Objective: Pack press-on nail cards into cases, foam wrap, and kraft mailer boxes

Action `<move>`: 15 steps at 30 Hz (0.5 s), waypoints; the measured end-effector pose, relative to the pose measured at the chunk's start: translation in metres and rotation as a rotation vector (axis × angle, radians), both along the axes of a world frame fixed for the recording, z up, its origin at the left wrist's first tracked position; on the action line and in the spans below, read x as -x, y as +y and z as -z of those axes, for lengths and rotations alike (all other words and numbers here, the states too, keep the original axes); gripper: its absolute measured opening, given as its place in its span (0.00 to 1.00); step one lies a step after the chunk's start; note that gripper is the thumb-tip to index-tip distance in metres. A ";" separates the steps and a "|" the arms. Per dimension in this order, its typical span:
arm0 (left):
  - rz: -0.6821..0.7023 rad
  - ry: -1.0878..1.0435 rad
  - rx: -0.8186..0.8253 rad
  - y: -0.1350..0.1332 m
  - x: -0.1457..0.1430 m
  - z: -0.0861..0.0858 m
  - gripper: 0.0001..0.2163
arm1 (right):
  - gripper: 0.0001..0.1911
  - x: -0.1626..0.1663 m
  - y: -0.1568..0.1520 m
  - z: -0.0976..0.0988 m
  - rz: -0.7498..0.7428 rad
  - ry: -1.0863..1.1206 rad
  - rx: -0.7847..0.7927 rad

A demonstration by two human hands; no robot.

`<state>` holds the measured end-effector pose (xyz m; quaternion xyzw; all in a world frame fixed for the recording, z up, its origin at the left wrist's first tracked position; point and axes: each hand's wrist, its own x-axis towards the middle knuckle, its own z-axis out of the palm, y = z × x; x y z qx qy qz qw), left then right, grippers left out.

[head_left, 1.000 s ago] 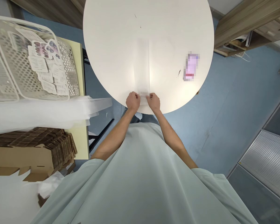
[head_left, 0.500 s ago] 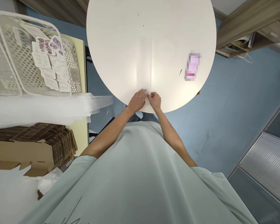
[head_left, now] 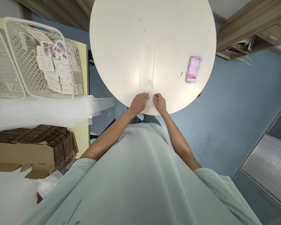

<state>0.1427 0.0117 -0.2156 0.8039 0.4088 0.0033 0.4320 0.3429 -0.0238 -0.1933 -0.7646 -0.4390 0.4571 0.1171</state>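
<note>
A long, thin translucent plastic bag (head_left: 147, 68) lies flat on the round white table (head_left: 117, 40), its near end between my hands. My left hand (head_left: 140, 102) rests on the bag's left side near the table's front edge, fingers stretched out. At the bag's right edge, the thumb and fingertips of my right hand (head_left: 160, 102) are pinched together on the film. The exact grip is hard to see because the film is so clear.
A pixelated pink phone-like object (head_left: 193, 69) lies on the table's right side. To the left, a side table (head_left: 83, 143) bears a white perforated basket (head_left: 76, 73) with printed cards, a stack of translucent plastic bags (head_left: 49, 109) and folded cardboard boxes (head_left: 61, 143).
My right hand has moved slightly right, away from my left hand, and the gap between them has widened. The bag's near end now looks slightly lifted or rippled. The camera view has shifted slightly.
</note>
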 end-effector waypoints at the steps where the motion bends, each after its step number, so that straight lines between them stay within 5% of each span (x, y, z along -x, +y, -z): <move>1: -0.006 -0.001 0.007 0.002 0.000 -0.001 0.37 | 0.20 -0.002 -0.002 -0.004 -0.092 -0.035 -0.075; 4: -0.030 -0.018 0.020 0.007 0.000 -0.005 0.37 | 0.34 -0.007 -0.003 -0.010 -0.364 -0.056 -0.190; 7: -0.048 -0.024 0.043 0.013 -0.001 -0.009 0.34 | 0.36 -0.009 0.002 -0.005 -0.484 -0.028 -0.179; 15: -0.368 0.012 0.233 0.036 0.003 -0.018 0.19 | 0.21 -0.012 0.024 0.007 -0.329 0.055 -0.145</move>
